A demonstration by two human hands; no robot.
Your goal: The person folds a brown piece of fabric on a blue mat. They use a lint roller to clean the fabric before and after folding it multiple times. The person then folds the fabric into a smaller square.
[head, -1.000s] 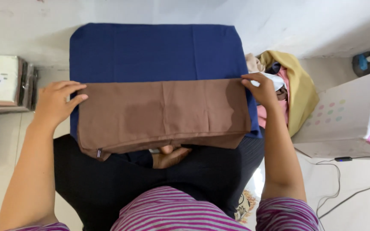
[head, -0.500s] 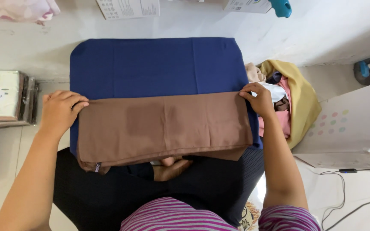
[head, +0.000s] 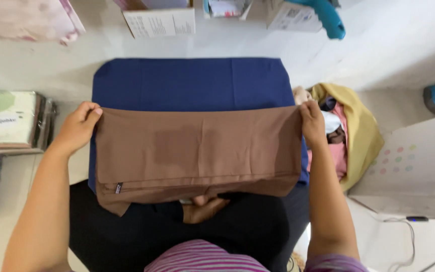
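Our left hand point(head: 79, 127) and right hand point(head: 312, 122) pinch the brown cloth's point(head: 197, 151) top corners, stretching it flat; it overlaps the blue mat's point(head: 187, 83) near edge.

bright even light, slight motion blur

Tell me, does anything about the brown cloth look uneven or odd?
Yes. The brown cloth has a darker squarish patch near its middle. Its bottom edges do not line up: the lower layer sags below the fold at the left corner. The left hand and right hand grip its top corners over the blue pad.
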